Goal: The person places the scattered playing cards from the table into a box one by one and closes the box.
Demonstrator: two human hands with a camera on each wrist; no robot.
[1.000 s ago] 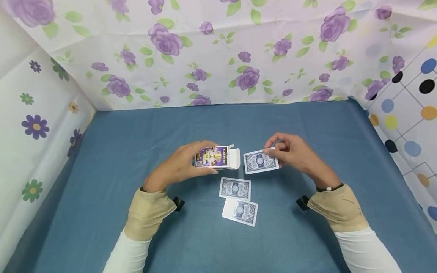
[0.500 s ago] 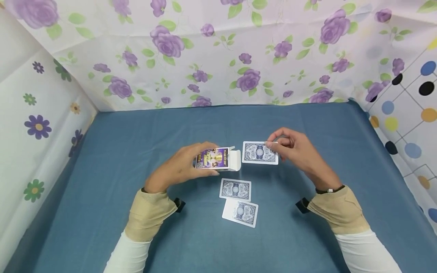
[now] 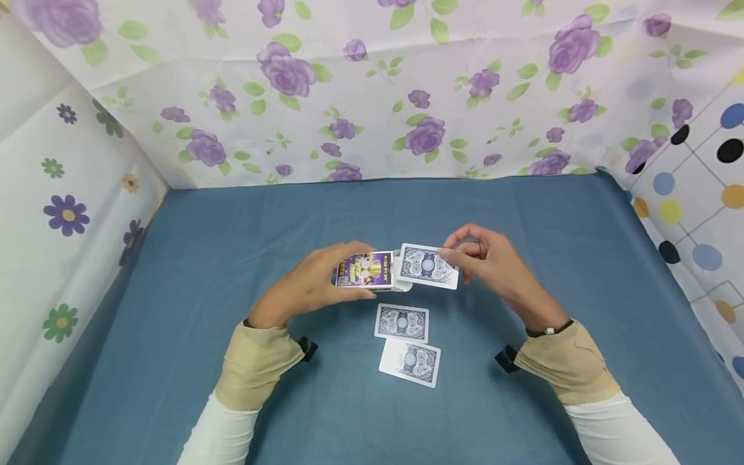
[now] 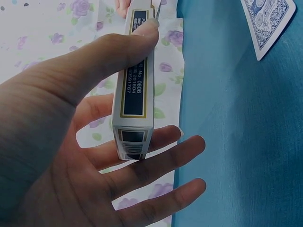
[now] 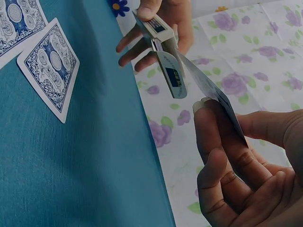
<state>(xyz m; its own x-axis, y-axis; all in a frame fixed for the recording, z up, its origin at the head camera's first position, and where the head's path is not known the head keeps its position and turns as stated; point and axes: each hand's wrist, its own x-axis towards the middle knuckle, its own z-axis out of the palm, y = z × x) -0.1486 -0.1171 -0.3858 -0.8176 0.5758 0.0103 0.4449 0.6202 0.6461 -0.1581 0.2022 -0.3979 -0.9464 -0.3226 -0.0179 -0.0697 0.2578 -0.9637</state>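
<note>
My left hand (image 3: 314, 279) grips a purple and white card box (image 3: 365, 270) by its edges, thumb on the near side. The box's white end flap (image 5: 171, 75) hangs open toward the right. Between thumb and fingers, my right hand (image 3: 488, 263) pinches a playing card (image 3: 428, 265), its blue patterned back up. In the head view the card's left end overlaps the open flap. Below the box, one playing card (image 3: 402, 323) lies back up on the blue cloth, and another playing card (image 3: 420, 363) with a partly white back lies just under it.
A blue cloth (image 3: 232, 232) covers the table. Behind it rises a white sheet with purple roses (image 3: 360, 97), and patterned sheets hang at the left and right sides. A black wrist camera (image 3: 507, 359) sits at the right cuff.
My right hand has brought the pinched card up and then left, from apart from the box to over its open flap. The left hand and the two lying cards have stayed nearly in place.
</note>
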